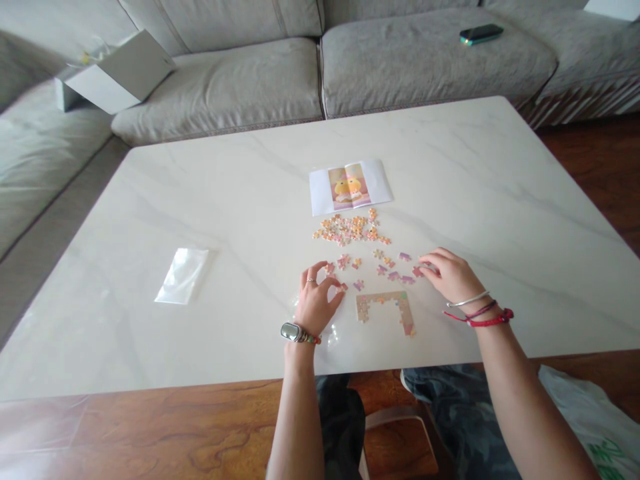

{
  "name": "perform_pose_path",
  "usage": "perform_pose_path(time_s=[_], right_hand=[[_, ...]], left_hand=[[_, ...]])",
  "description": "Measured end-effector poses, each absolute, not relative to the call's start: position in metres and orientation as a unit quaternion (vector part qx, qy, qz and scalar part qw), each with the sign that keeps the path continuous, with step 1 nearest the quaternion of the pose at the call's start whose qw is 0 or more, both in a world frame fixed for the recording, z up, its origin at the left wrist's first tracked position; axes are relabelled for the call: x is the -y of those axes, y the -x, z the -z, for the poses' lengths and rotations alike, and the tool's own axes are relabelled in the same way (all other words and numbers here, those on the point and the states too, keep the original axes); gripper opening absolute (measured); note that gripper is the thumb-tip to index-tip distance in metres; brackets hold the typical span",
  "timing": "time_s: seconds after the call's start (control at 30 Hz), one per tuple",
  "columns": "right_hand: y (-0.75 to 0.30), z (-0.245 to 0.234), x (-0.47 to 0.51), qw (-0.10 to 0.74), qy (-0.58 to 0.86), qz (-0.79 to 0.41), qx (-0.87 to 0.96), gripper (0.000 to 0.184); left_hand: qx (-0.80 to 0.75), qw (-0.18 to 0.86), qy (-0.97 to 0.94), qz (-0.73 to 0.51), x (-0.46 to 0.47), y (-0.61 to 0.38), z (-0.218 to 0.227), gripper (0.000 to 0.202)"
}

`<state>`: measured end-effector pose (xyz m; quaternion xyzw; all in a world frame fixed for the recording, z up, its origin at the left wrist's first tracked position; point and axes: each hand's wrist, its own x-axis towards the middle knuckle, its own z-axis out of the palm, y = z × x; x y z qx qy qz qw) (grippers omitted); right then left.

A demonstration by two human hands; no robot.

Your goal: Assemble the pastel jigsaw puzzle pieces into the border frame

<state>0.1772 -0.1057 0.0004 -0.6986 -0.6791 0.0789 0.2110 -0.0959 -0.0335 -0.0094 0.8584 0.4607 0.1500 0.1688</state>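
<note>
Jigsaw border of joined pale pink and beige pieces (pixel 381 298), with a green patch at its far right corner, is laid flat near the near edge of a white, grey-veined tabletop (pixel 240 200). Three sides are formed, the right one longer than the left, and the gap is turned toward the near side.

To its left, the left hand (pixel 315 301), on whose wrist a silver-framed fitness band (pixel 291 331) is worn, is held with thumb and forefinger spread apart; a small pink piece (pixel 344 287) is seen at the thumb tip. To the right, the right hand (pixel 453 277) is set above a silver bangle (pixel 469 300) and red cord bracelets (pixel 493 320); its fingers are curled toward the thumb beside a dark pink piece (pixel 417 271), but whether that piece is pinched cannot be told.

Between the hands, loose purple pieces (pixel 394 275) are scattered. Well to the left, a clear plastic packet (pixel 181 277) is laid. Farther back, orange, pink and cream pieces are heaped (pixel 345 229), and beyond them a creased white sheet printed with two yellow figures (pixel 350 187) is spread. On the far grey fabric sofa (pixel 380 67), a white box (pixel 120 70) is placed at left and a dark, teal-edged phone (pixel 481 34) at right.
</note>
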Motion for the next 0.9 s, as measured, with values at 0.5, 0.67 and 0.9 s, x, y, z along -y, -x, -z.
perform_pose_path(time_s=[0.5, 0.67, 0.9], right_hand=[[-0.176, -0.002, 0.105, 0.215, 0.7, -0.074, 0.677, 0.011], [-0.174, -0.003, 0.104, 0.214, 0.696, -0.077, 0.681, 0.012], [-0.175, -0.003, 0.104, 0.221, 0.7, -0.078, 0.675, 0.013]], left_hand=[[-0.582, 0.092, -0.777, -0.222, 0.021, 0.099, 0.02, 0.025], [-0.608, 0.054, -0.756, -0.235, 0.022, 0.082, 0.025, 0.025], [-0.656, 0.089, -0.713, -0.232, 0.024, 0.069, 0.027, 0.011]])
